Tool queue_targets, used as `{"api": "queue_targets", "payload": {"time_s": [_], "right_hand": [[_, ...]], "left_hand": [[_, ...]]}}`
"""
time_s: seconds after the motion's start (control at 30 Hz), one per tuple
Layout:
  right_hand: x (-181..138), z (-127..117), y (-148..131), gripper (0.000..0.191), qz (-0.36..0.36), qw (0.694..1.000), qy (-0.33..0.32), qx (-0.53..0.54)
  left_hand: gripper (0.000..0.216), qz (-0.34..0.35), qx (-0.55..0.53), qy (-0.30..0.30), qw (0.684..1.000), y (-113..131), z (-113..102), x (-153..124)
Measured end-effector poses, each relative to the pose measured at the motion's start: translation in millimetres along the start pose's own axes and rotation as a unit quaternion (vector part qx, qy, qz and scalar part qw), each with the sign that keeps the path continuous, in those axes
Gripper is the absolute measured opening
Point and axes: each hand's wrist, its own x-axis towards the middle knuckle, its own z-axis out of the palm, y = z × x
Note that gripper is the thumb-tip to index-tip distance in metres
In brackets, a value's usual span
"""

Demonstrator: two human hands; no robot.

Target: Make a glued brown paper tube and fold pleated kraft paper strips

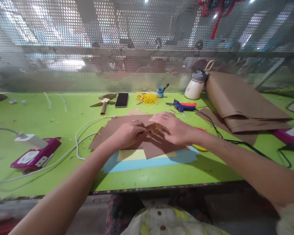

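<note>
A silvery perforated panel (142,36) stands along the far edge of the bright green surface (137,180). Patches of white light (73,64) show across it, left and right.

The single view looks from the wearer's head, above the near edge of the desk (161,178); it faces forward and down, close over the desk; a perforated screen (147,36) stands beyond the desk, the wearer's shirt (181,225) below its near edge.

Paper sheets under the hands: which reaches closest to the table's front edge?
The light blue sheet; the yellow sheet and the brown paper on top both stop farther back.
</note>
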Motion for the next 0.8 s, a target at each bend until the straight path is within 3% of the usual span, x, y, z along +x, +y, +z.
{"api": "queue_targets", "payload": {"time_s": [0.07, 0.13, 0.37, 0.47, 0.6, 0.8], "right_hand": [[22.8, 3.0, 8.3, 0.046, 0.004, 0.997, -0.065, 0.028], [35.2, 4.6, 16.1, 0.051, 0.052, 0.995, -0.085, 0.028], [22.1, 2.3, 19.1, 0.033, 0.059, 0.998, 0.008, 0.015], [20.9, 8.7, 10.4, 0.038, 0.077, 0.997, -0.013, 0.016], [23.2, 15.0, 13.7, 0.027, 0.124, 0.992, -0.032, 0.002], [-10.0, -20.3, 55.0, 0.016, 0.193, 0.980, -0.039, 0.013]], "left_hand": [[0.027, -0.002, -0.009, 0.002, 1.000, 2.5, -3.5, -1.1], [0.028, -0.030, -0.035, -0.012, 0.999, 3.2, -7.5, -2.1], [0.032, -0.093, -0.120, -0.047, 0.987, 1.6, -10.4, 1.3], [0.032, -0.091, -0.146, -0.034, 0.984, 5.1, -10.2, 3.5], [0.032, -0.105, -0.165, -0.018, 0.980, 6.2, -12.4, 2.3], [0.033, -0.198, -0.211, 0.002, 0.957, -6.6, -7.3, -4.2]]}}
